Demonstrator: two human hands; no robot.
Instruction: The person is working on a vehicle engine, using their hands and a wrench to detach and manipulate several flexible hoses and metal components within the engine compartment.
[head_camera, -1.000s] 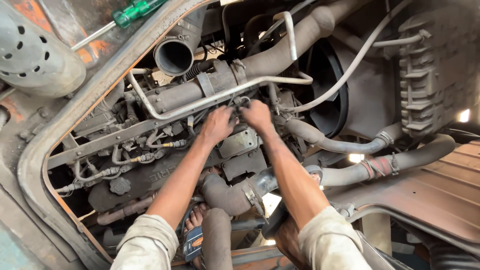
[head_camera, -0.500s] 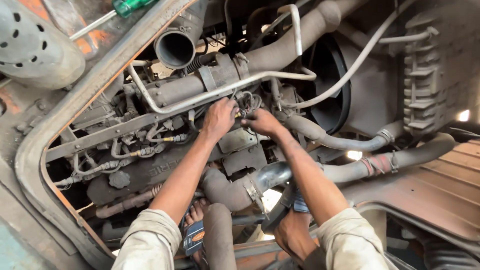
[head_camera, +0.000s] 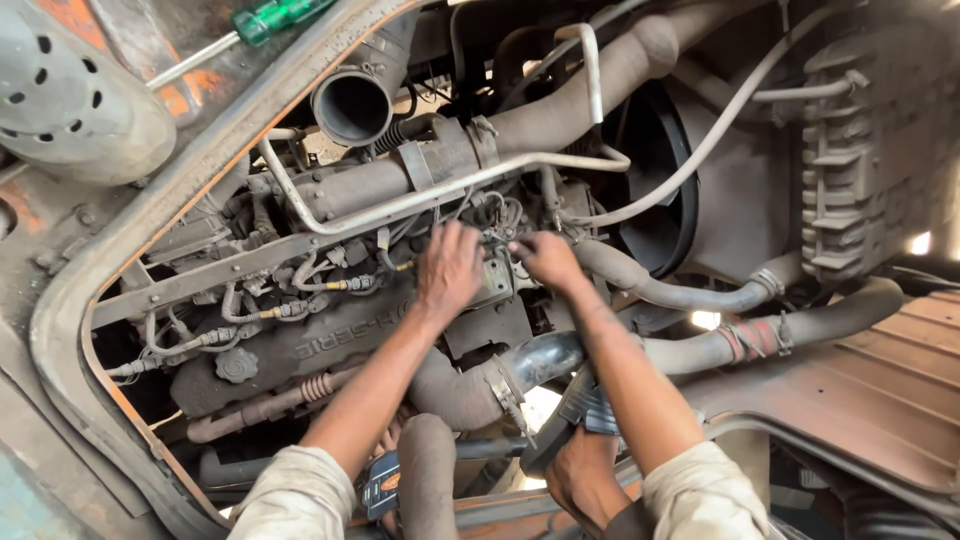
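Dusty engine (head_camera: 300, 340) fills the open bay, its long axis running from lower left to upper right toward the fan (head_camera: 650, 200). Left hand (head_camera: 448, 270) lies flat on top; right hand (head_camera: 545, 258) pinches among wires (head_camera: 500, 215), grip contents unclear.

A small grimy grey metal fitting (head_camera: 497, 275) sits on top of the dusty engine (head_camera: 300, 345). Thin wires (head_camera: 495, 215) bunch just above it, under the pale bent pipe (head_camera: 440, 190).
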